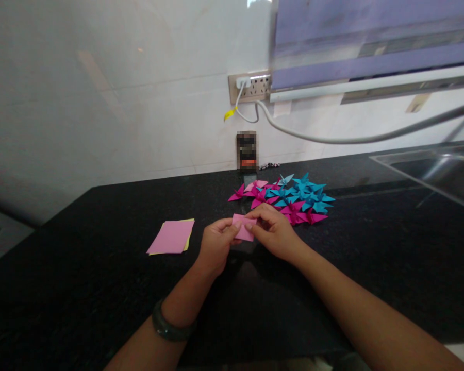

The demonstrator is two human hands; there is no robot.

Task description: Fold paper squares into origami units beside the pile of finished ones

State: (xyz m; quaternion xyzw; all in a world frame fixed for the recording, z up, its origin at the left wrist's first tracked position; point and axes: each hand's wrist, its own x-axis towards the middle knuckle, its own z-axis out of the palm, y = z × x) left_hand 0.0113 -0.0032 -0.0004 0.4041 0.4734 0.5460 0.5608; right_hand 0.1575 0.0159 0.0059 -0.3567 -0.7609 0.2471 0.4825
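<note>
A small folded square of pink paper (247, 234) is held between both hands above the dark counter. My left hand (218, 243) pinches its left side, thumb on top and fingers beneath. On the other side my right hand (274, 230) grips the paper's right edge with thumb and fingertips. Just behind the right hand lies a cluster of folded paper cranes, some magenta (293, 208) and some blue (304, 191), with a paler pink one (256, 185) among them. To the left of my left hand rests a stack of square paper (172, 237), pink on top with yellow showing under it.
A phone-like object (247, 152), blurred out, leans upright against the wall behind the cranes, with a small beaded strand (269, 166) beside it. A white cable (317, 138) runs from near the wall socket (250, 87) to the right. A sink (433, 175) is set into the counter (112, 288) at right.
</note>
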